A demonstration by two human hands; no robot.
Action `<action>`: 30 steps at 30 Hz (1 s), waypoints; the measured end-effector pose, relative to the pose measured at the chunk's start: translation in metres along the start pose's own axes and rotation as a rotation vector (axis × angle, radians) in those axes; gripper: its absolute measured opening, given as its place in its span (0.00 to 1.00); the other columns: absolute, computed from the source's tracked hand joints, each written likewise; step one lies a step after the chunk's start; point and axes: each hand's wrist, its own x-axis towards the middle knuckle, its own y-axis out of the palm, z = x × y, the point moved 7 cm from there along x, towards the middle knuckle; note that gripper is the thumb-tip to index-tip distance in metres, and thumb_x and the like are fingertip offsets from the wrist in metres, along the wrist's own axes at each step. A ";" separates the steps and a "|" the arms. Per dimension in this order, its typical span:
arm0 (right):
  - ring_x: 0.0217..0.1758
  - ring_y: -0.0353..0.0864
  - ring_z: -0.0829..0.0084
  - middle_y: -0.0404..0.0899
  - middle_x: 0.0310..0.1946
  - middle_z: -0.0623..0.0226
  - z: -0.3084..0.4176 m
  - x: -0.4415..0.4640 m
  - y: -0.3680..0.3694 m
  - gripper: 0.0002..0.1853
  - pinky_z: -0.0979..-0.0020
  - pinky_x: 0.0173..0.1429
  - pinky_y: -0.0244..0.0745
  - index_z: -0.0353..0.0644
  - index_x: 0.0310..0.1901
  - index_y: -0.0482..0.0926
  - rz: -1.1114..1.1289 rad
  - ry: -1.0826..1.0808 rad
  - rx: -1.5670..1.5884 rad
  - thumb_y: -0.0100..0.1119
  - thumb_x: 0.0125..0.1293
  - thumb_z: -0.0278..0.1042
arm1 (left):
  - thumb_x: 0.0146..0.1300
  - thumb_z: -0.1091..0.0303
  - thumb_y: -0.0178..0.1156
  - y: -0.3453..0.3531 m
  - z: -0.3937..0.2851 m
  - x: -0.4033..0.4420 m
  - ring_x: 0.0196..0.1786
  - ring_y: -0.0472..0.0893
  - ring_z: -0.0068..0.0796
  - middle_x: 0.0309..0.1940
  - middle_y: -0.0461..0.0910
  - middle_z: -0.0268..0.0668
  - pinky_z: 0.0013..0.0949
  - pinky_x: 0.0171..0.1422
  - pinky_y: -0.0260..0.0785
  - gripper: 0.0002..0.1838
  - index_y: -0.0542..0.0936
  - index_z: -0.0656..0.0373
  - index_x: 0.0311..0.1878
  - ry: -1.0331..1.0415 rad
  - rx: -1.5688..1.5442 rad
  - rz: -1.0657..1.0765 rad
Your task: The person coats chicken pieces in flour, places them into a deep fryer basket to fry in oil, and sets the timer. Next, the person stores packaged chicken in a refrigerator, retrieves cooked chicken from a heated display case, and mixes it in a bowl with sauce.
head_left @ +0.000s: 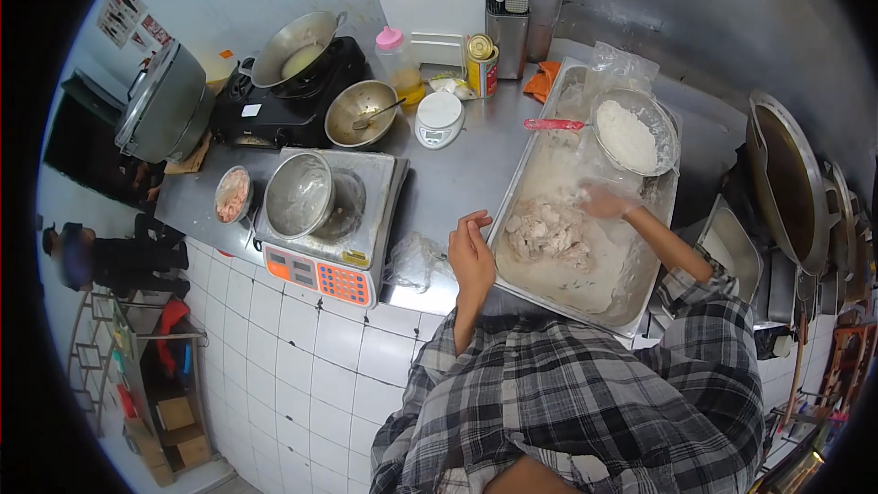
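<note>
A long metal tray [499, 258] of white flour [590, 293] lies in front of me, with a heap of flour-coated pieces, apparently meat [549, 236], in its middle. My right hand [607, 201], seemingly in a clear plastic glove, reaches into the flour at the right side of the heap; its fingertips are blurred and partly covered. By the tray's left rim, my left hand [470, 252] is raised with fingers loosely bent and nothing visible in it. At the tray's far end rests a sieve [631, 133] holding flour, its red handle [553, 124] pointing left.
Left of the tray stand a price scale [315, 279] bearing a metal bowl [300, 194], a small white scale [440, 119], and a bowl [361, 113] with a utensil. A wok [294, 50] sits on a black stove [247, 114]. Large pans [786, 183] flank the right. A person [119, 256] is far left.
</note>
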 end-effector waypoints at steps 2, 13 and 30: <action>0.65 0.65 0.50 0.61 0.63 0.39 -0.093 0.049 0.047 0.33 0.62 0.67 0.63 0.40 0.66 0.60 0.008 0.115 -0.137 0.51 0.65 0.49 | 0.72 0.67 0.41 0.000 -0.004 0.001 0.38 0.76 0.37 0.36 0.83 0.36 0.37 0.45 0.66 0.14 0.78 0.57 0.46 0.013 0.018 0.000; 0.69 0.61 0.60 0.57 0.69 0.52 -0.024 0.023 0.145 0.47 0.64 0.70 0.57 0.34 0.72 0.44 0.068 0.208 0.683 0.58 0.61 0.51 | 0.72 0.65 0.40 -0.001 0.006 -0.003 0.40 0.79 0.41 0.34 0.82 0.38 0.39 0.47 0.68 0.15 0.79 0.56 0.45 -0.119 -0.017 -0.010; 0.49 0.78 0.66 0.76 0.50 0.63 0.059 -0.035 0.066 0.29 0.63 0.51 0.75 0.35 0.60 0.66 0.284 0.108 1.119 0.62 0.55 0.27 | 0.71 0.66 0.42 -0.006 0.004 0.000 0.38 0.79 0.43 0.33 0.82 0.40 0.41 0.44 0.69 0.13 0.78 0.55 0.45 -0.065 0.015 0.012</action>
